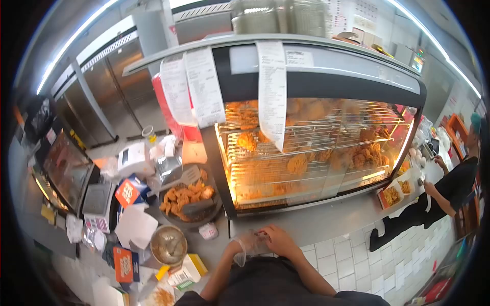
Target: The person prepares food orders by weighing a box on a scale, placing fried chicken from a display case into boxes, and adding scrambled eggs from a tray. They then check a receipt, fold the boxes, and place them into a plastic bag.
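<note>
My left hand [248, 243] is in a loose, clear plastic glove [240, 252] and rests in front of my body at the counter edge. My bare right hand [280, 242] meets it, its bent fingers closed on the glove near the left fingertips. The plastic and the right fingers hide most of the left fingers. Just beyond my left hand stands a small white-and-pink tub [208, 231]. Behind that is a dark pan of fried chicken pieces [186, 199], with metal tongs [178, 181] across it. A metal bowl [169, 245] with brownish residue sits to the left.
A heated glass display case [306, 194] with fried chicken on racks stands ahead, paper receipts [273, 92] hanging from its top. Cartons [126, 265], a scale [98, 201] and a white printer-like machine [135, 159] crowd the left. Another person [441, 188] works at right near food boxes [390, 197].
</note>
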`<state>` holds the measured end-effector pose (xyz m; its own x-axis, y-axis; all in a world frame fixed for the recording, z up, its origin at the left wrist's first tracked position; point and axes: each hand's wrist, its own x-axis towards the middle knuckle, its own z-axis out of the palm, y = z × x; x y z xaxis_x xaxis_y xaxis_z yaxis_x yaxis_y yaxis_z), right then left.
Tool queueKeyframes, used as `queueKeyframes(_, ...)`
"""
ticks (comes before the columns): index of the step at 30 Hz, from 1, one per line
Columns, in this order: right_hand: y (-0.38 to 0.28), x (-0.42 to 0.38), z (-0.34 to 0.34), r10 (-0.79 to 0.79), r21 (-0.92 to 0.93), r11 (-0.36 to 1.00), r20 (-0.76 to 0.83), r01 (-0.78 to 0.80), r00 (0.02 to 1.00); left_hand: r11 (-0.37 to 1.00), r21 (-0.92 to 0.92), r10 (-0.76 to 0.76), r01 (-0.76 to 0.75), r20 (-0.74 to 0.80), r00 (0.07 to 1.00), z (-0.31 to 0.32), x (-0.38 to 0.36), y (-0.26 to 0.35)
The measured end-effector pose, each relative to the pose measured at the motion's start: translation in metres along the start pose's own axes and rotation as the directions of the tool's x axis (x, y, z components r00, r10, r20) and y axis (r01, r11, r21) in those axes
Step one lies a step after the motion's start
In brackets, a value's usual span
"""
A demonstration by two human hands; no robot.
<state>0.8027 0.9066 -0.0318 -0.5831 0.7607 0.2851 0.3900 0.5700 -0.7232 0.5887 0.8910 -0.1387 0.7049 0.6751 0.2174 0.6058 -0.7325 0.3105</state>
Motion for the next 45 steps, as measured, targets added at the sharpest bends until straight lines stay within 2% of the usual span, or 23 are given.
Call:
queueKeyframes(4, 0.048, -0.026, 0.017, 0.078, -0.056, 0.996, 0.142, -0.071, 0.987, 0.967, -0.196, -0.154, 0.164, 0.070, 0.986, -0.010, 0.023, 0.020)
queueKeyframes(6, 0.053, -0.018, 0.009, 0.218, -0.120, 0.973, 0.185, -0.198, 0.958, 0.681, -0.447, -0.525, 0.579, 0.253, 0.813, -0.022, 0.051, 0.034)
queueKeyframes(11, 0.078, -0.023, -0.002, 0.284, -0.294, 0.933, 0.244, -0.209, 0.927, 0.650, -0.586, -0.554, 0.483, 0.070, 0.830, -0.016, 0.065, 0.054)
queueKeyframes(15, 0.120, -0.057, -0.014, 0.405, -0.547, 0.811, 0.273, -0.205, 0.873, 0.306, -0.735, -0.605, 0.605, 0.341, 0.720, -0.038, 0.060, 0.078)
queueKeyframes(19, 0.109, -0.065, -0.027, 0.467, -0.637, 0.704, 0.085, -0.312, 0.880, 0.319, -0.782, -0.506, 0.535, 0.337, 0.794, 0.053, 0.046, 0.063)
queueKeyframes(21, 0.100, -0.066, -0.026, 0.325, -0.586, 0.723, -0.176, -0.365, 0.929, 0.855, -0.507, -0.114, 0.105, 0.013, 0.993, 0.066, 0.035, 0.058)
queueKeyframes(22, 0.108, -0.072, -0.021, 0.293, -0.537, 0.772, -0.173, -0.339, 0.940, 0.848, -0.518, -0.109, 0.112, 0.037, 0.993, 0.059, 0.026, 0.062)
queueKeyframes(24, 0.145, -0.105, -0.001, 0.254, -0.454, 0.850, -0.089, -0.266, 0.963, 0.618, -0.376, -0.599, 0.690, 0.344, 0.723, 0.006, 0.032, 0.082)
queueKeyframes(25, 0.139, -0.106, -0.001, 0.515, -0.637, 0.705, 0.156, -0.313, 0.843, 0.613, -0.428, -0.495, 0.664, 0.446, 0.745, 0.016, 0.027, 0.078)
queueKeyframes(26, 0.164, -0.144, 0.008, 0.107, -0.581, 0.812, 0.051, -0.058, 0.993, 0.901, -0.186, -0.297, 0.391, 0.394, 0.870, 0.060, 0.023, 0.055)
queueKeyframes(27, 0.156, -0.150, 0.010, 0.173, -0.485, 0.862, 0.006, -0.149, 0.985, 0.791, -0.421, -0.348, 0.444, 0.286, 0.893, 0.088, 0.012, 0.044)
queueKeyframes(29, 0.135, -0.168, 0.007, 0.309, -0.443, 0.855, 0.018, -0.269, 0.951, 0.940, 0.262, -0.215, 0.217, -0.038, 0.976, 0.066, 0.012, 0.074)
queueKeyframes(30, 0.117, -0.181, -0.005, 0.343, -0.359, 0.882, 0.043, -0.306, 0.938, 0.807, -0.062, -0.526, 0.588, 0.379, 0.762, 0.021, 0.054, 0.093)
queueKeyframes(32, 0.108, -0.225, -0.024, 0.462, -0.249, 0.875, 0.165, -0.416, 0.872, 0.645, -0.414, -0.703, 0.642, 0.006, 0.711, 0.033, 0.070, 0.143)
queueKeyframes(34, 0.115, -0.291, -0.036, 0.552, -0.133, 0.833, 0.144, -0.537, 0.821, 0.452, -0.210, -0.880, 0.867, 0.057, 0.472, 0.096, 0.061, 0.141)
queueKeyframes(37, 0.197, -0.424, 0.008, 0.573, 0.066, 0.814, 0.069, -0.577, 0.817, 0.628, 0.053, -0.767, 0.777, 0.211, 0.606, 0.182, 0.013, 0.070)
queueKeyframes(39, 0.254, -0.552, 0.029, 0.678, -0.001, 0.735, 0.034, -0.678, 0.734, 0.652, 0.120, -0.758, 0.749, 0.096, 0.645, 0.132, 0.059, 0.152)
queueKeyframes(40, 0.272, -0.625, 0.046, 0.845, 0.024, 0.529, -0.110, -0.848, 0.524, 0.649, 0.123, -0.753, 0.751, -0.036, 0.657, 0.116, 0.080, 0.191)
queueKeyframes(41, 0.309, -0.713, 0.069, 0.807, -0.204, 0.556, -0.099, -0.806, 0.582, 0.656, 0.156, -0.745, 0.738, -0.026, 0.667, 0.127, 0.078, 0.186)
queueKeyframes(42, 0.280, -0.769, 0.059, 0.929, 0.144, 0.211, -0.339, -0.967, 0.152, 0.661, 0.411, -0.713, 0.628, 0.084, 0.696, 0.151, 0.067, 0.160)
queueKeyframes(43, 0.296, -0.852, 0.083, 0.899, -0.155, 0.121, -0.402, -0.981, 0.174, 0.637, 0.625, -0.689, 0.452, 0.197, 0.698, 0.158, 0.067, 0.146)
queueKeyframes(44, 0.293, -0.915, 0.095, 0.832, -0.014, 0.009, -0.555, -1.000, 0.015, 0.616, 0.787, -0.561, 0.019, 0.422, 0.713, 0.145, 0.082, 0.172)
queueKeyframes(45, 0.287, -0.970, 0.107, 0.724, 0.148, -0.090, -0.669, -0.985, -0.167, 0.672, 0.740, -0.396, 0.015, 0.343, 0.852, 0.139, 0.084, 0.196)
